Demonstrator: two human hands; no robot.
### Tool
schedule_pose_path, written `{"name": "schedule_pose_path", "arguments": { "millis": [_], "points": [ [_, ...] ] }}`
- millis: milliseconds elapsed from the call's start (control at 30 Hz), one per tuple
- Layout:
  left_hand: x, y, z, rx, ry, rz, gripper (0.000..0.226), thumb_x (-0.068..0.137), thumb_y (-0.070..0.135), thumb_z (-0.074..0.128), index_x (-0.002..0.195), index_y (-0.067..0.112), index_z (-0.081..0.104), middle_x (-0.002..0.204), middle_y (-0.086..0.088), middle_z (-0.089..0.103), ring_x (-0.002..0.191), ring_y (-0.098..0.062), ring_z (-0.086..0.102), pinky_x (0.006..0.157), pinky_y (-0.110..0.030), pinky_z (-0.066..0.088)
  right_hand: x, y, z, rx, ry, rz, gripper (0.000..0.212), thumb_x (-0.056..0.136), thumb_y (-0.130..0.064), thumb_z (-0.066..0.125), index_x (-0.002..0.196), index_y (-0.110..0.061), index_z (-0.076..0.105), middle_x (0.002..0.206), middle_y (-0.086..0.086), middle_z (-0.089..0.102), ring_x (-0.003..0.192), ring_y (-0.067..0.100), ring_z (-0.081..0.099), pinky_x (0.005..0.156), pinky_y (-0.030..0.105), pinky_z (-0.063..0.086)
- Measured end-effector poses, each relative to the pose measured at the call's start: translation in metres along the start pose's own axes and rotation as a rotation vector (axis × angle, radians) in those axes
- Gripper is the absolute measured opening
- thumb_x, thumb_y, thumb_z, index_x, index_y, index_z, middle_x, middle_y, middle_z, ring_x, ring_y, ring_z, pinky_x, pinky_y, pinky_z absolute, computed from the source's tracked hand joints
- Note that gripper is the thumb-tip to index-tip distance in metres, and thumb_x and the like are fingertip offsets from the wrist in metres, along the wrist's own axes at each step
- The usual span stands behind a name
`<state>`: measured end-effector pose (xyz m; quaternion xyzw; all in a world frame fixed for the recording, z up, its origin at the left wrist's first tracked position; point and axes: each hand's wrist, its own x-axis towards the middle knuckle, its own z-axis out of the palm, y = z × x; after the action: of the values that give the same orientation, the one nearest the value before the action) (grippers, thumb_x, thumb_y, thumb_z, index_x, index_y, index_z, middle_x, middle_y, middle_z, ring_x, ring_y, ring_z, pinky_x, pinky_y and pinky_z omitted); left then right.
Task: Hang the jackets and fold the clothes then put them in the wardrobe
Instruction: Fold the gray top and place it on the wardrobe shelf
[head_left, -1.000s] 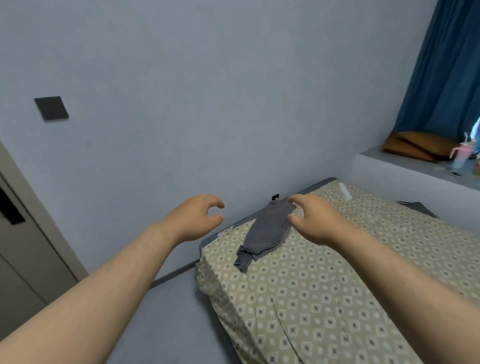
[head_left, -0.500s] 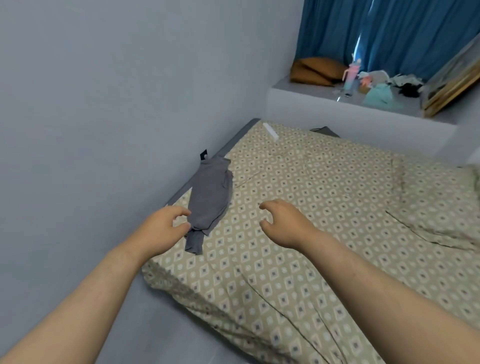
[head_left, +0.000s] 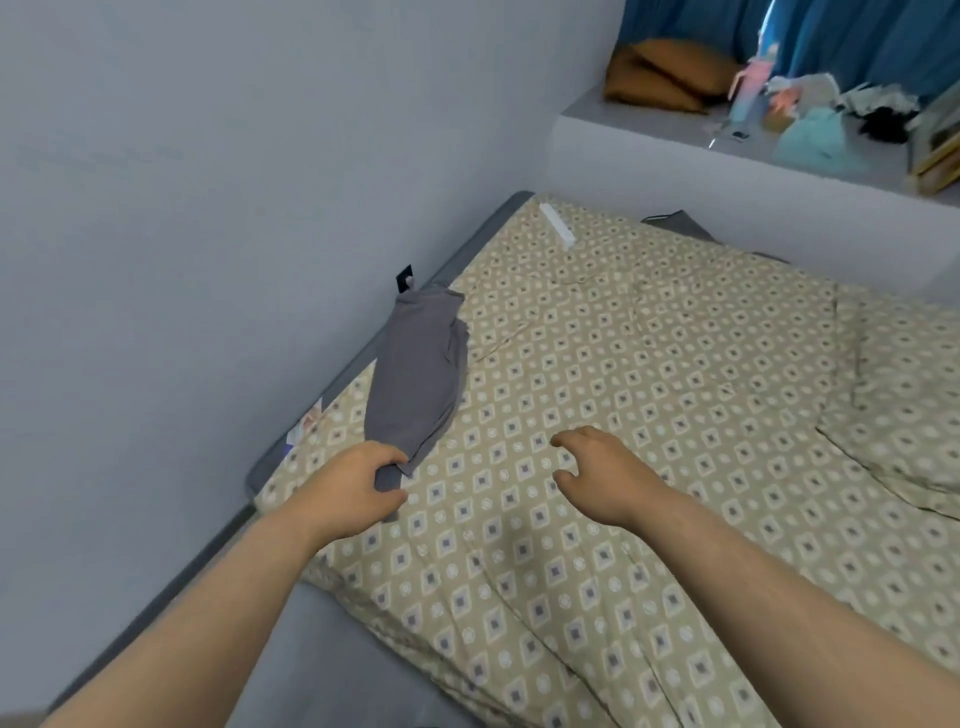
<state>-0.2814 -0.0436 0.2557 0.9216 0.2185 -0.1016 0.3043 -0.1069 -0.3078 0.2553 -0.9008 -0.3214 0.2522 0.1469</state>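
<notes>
Since earlier: left hand (head_left: 353, 486) now grips grey garment's (head_left: 415, 384) near end. Garment lies along bed (head_left: 675, 415) wall-edge, long axis running away. Right hand (head_left: 602, 473) loosely curled, empty, beside it.

One grey garment (head_left: 415, 374): plain, loosely folded into a long narrow bundle. It lies flat on the patterned bedsheet (head_left: 649, 415) along the wall-side edge, its near end gripped by the left hand (head_left: 353, 488).
</notes>
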Motion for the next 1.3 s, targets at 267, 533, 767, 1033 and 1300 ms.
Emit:
{"name": "schedule_pose_path", "arguments": {
  "millis": [267, 533, 767, 1033, 1300],
  "points": [
    [0.084, -0.073, 0.029, -0.124, -0.089, -0.123, 0.052, 0.09, 0.018, 0.064, 0.14, 0.023, 0.048, 0.135, 0.001, 0.053, 0.116, -0.016, 0.055, 0.088, -0.017, 0.047, 0.089, -0.013, 0.06, 0.085, -0.185, 0.034, 0.049, 0.1, -0.032, 0.051, 0.147, -0.021, 0.044, 0.151, 0.004, 0.041, 0.135, 0.023, 0.043, 0.107, 0.034, 0.039],
    [0.21, -0.171, 0.079, 0.035, -0.207, -0.129, 0.02, 0.09, 0.009, 0.056, 0.07, 0.007, 0.054, 0.101, -0.018, 0.061, 0.098, -0.028, 0.057, 0.091, -0.038, 0.047, 0.198, -0.023, 0.14, 0.12, -0.29, 0.152, 0.048, 0.1, -0.032, 0.049, 0.147, -0.021, 0.044, 0.149, 0.004, 0.043, 0.133, 0.023, 0.046, 0.104, 0.031, 0.038],
    [0.296, -0.247, 0.15, 0.451, -0.535, -0.108, 0.047, 0.099, 0.033, 0.046, 0.146, 0.032, 0.043, 0.164, -0.013, -0.015, 0.151, -0.036, -0.01, 0.121, -0.046, 0.019, 0.255, -0.017, 0.189, 0.138, -0.281, 0.196, 0.05, 0.101, -0.033, 0.048, 0.148, -0.019, 0.042, 0.152, 0.004, 0.041, 0.137, 0.024, 0.042, 0.109, 0.032, 0.036],
    [0.32, -0.283, 0.186, 0.398, -0.365, -0.147, 0.043, 0.1, 0.021, 0.04, 0.143, 0.016, 0.042, 0.149, -0.007, 0.041, 0.141, -0.028, 0.035, 0.115, -0.043, 0.03, 0.277, -0.01, 0.218, 0.217, -0.248, 0.271, 0.049, 0.101, -0.035, 0.049, 0.147, -0.02, 0.044, 0.149, 0.003, 0.043, 0.132, 0.023, 0.047, 0.104, 0.03, 0.039],
    [0.304, -0.212, 0.135, -0.569, 0.055, -0.368, 0.027, 0.094, -0.001, 0.037, 0.083, 0.016, 0.055, 0.081, -0.003, 0.054, 0.076, -0.023, 0.05, 0.06, -0.031, 0.039, 0.243, -0.026, 0.186, 0.318, -0.227, 0.325, 0.046, 0.101, -0.035, 0.048, 0.145, -0.021, 0.045, 0.148, 0.003, 0.044, 0.116, 0.025, 0.059, 0.096, 0.031, 0.047]
  ]
}}
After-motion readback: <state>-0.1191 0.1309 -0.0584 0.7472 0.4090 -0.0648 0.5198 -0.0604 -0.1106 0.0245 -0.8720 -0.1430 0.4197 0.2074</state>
